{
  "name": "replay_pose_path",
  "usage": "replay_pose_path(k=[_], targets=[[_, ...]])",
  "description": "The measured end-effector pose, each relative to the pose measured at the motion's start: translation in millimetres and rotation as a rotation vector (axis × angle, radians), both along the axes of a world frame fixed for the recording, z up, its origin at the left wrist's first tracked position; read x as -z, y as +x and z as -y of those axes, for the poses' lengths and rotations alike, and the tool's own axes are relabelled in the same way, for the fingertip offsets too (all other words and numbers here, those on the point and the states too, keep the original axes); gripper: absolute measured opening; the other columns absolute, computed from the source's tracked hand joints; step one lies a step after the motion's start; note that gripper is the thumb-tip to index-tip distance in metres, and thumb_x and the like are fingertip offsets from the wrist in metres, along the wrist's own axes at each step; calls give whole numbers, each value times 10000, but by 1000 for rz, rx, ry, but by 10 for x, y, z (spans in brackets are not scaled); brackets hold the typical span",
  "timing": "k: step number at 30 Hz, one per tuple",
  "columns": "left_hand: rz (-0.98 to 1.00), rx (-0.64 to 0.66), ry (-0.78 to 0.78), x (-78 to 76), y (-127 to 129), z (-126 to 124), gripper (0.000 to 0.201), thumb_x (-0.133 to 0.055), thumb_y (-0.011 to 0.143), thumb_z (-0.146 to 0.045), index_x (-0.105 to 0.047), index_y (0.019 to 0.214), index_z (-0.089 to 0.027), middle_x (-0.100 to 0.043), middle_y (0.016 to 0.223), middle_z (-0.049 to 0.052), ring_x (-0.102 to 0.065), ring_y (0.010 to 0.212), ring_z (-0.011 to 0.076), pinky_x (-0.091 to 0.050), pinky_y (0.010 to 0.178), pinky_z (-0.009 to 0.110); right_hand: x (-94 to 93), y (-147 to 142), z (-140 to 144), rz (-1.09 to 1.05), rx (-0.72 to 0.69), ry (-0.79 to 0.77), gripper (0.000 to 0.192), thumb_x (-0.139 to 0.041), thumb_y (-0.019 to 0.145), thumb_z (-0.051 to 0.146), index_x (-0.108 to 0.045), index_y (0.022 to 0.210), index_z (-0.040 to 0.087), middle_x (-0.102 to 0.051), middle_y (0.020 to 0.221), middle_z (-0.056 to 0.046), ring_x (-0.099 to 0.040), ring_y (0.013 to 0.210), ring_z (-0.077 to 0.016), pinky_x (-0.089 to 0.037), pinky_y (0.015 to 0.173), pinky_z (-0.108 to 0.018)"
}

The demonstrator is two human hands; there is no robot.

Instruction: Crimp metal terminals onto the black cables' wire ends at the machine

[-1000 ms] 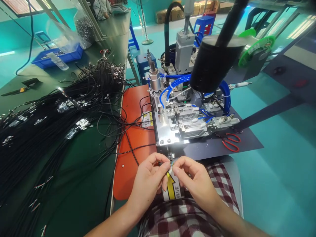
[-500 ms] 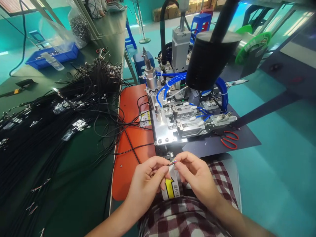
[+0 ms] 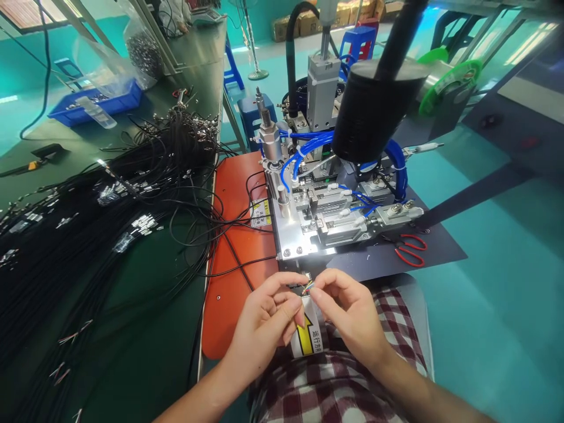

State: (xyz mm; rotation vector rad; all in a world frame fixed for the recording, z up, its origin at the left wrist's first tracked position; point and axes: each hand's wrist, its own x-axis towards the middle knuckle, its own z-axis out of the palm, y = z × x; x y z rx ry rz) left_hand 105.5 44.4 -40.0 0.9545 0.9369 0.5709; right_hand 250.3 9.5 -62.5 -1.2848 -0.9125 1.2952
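Thin coloured wires point(image 3: 307, 287) at the end of a cable show between my two hands, just in front of the machine's near edge. My right hand point(image 3: 352, 305) pinches these wires between thumb and index fingertip. My left hand point(image 3: 267, 314) is closed on the cable, thumb pressed against the curled fingers, with its index finger stretched towards the wires. Most of the cable is hidden by the fingers. Below the hands is a white label with a yellow arrow point(image 3: 304, 338).
A metal machine point(image 3: 293, 226) with blue air tubes stands ahead on an orange board point(image 3: 238, 282). Red-handled pliers point(image 3: 410, 249) lie to its right. A big heap of black cables point(image 3: 132, 205) covers the left bench, with a blue bin point(image 3: 106, 106) behind. A black cylinder point(image 3: 379, 111) hangs over the machine.
My left index finger has straightened and lifted from its pinch near the wires. The coloured wires now show more spread apart. My right hand stays almost in place.
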Motion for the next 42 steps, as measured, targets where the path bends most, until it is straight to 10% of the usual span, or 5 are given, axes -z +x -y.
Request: replay_pose_path(k=[13, 30, 42], targets=[[-48, -132, -136, -4, 78, 3, 242, -645, 805, -387, -544, 750, -174, -306, 382, -113, -187, 357, 27, -163, 366, 154, 2, -62, 60, 238, 12, 134, 173, -565, 830, 200, -547, 658, 194, -520, 640, 19, -459, 595, -129, -383, 572, -256], [-59, -127, -200, 13, 70, -12, 288, -671, 771, -415, -534, 705, -171, -351, 420, -101, -194, 349, 18, -134, 343, 149, -64, 61, -72, 84, -51, -56, 159, -603, 796, 318, -585, 710, 185, -520, 625, 17, -422, 541, -117, -353, 492, -237], [-25, 70, -283, -10, -19, -128, 215, -705, 744, -307, -577, 699, -139, -414, 465, -81, -190, 370, 7, -118, 361, 161, 78, 275, -262, -12, -442, 146, 134, -541, 882, 248, -551, 770, 175, -498, 761, -1, -458, 716, -135, -380, 659, -258]])
